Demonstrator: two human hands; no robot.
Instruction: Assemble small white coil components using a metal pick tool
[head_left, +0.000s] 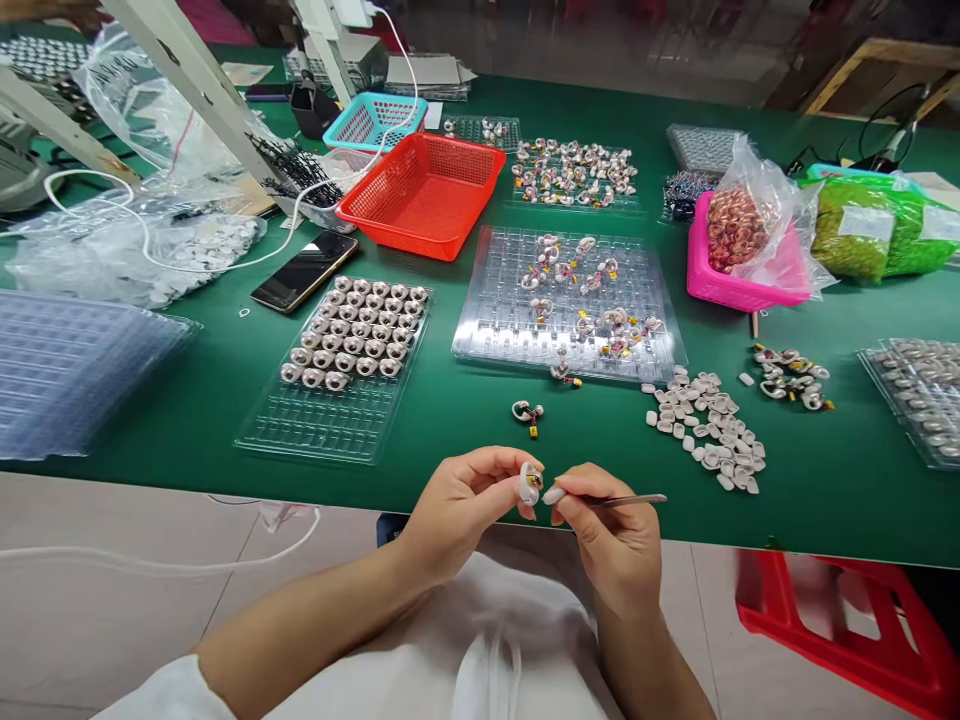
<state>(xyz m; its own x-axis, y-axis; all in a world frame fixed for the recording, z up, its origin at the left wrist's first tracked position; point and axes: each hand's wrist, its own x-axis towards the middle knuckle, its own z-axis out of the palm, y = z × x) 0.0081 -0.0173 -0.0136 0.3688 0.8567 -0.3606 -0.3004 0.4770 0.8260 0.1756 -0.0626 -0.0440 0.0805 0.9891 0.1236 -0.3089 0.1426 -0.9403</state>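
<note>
Holding: left hand (pixel 457 500) is pinched shut on a small white earbud shell (pixel 529 484) between thumb and fingertips, over the near edge of the table (pixel 187 420).
Right hand: right hand (pixel 611 540) is clamped on thin metal tweezers (pixel 626 499); the shaft runs out to the right, and the working end is hidden by the fingers, close to the shell.
Obstructions: nothing lies between the two hands; two loose wired pieces, the nearer one (pixel 527 412) just beyond the hands, sit on the green mat.
Ahead, left: one clear blister tray (pixel 330 420), far half filled with rows of rounded pale shells, near half bare pockets.
Ahead, centre: one larger clear tray (pixel 495 320), sparsely loaded with wired assemblies.
Ahead, right: heap of small white caps (pixel 709 425), flat and rounded, too many to count; a smaller cluster of wired pieces (pixel 787 375) beside it.
Baskets: one red (pixel 424 190), one teal (pixel 375 120), one pink (pixel 739 285), all plastic mesh; the pink one holds a clear bag of copper-coloured coils (pixel 735 225).
Other items: one black phone (pixel 304 270), glossy, flat on the mat; stack of empty clear trays (pixel 67 360) at far left; red plastic stool (pixel 847 630) under the table at right.
</note>
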